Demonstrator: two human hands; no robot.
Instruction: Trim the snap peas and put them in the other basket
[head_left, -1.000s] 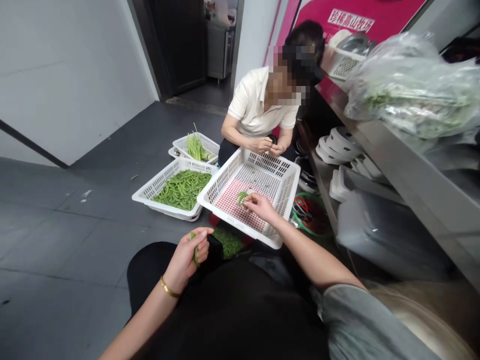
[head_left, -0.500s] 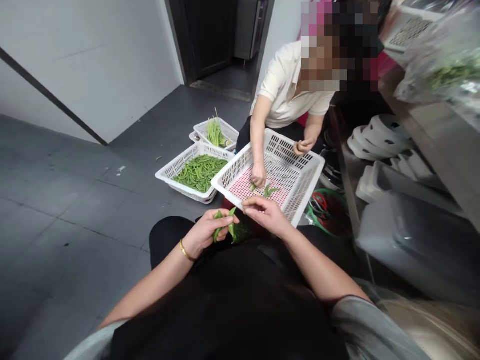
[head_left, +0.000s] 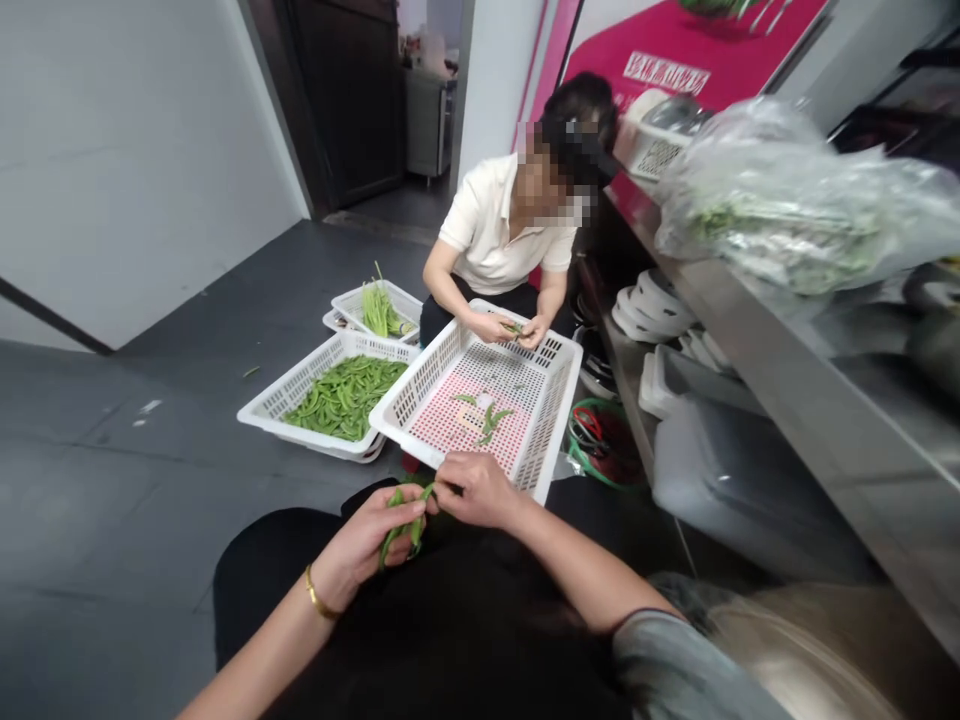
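Observation:
Several green pea pods (head_left: pixel 391 530) are in my left hand (head_left: pixel 367 530), its fingers closed around them above my lap. One pod sticks up between thumb and forefinger. At that pod's tip, my right hand (head_left: pixel 480 490) is closed in a pinch and the two hands touch or nearly touch. Just beyond them stands a large white perforated basket (head_left: pixel 409 440), with a few pods (head_left: pixel 491 420) and small scraps on its bottom. Left of it, a second white basket (head_left: pixel 262 412) holds a heap of pea pods (head_left: pixel 349 395).
Across from me a person in a white shirt (head_left: pixel 487 215) handles a pod over the large basket. Green stalks (head_left: pixel 381 310) lie in a tray behind. On the right runs a metal shelf (head_left: pixel 787 330) with a plastic bag (head_left: pixel 810 210) on top and grey bins (head_left: pixel 720 480) beneath.
My right hand has closed from a loose reach into a pinch at the pod's tip. The other person's hand has lifted out of the basket. The view has shifted right.

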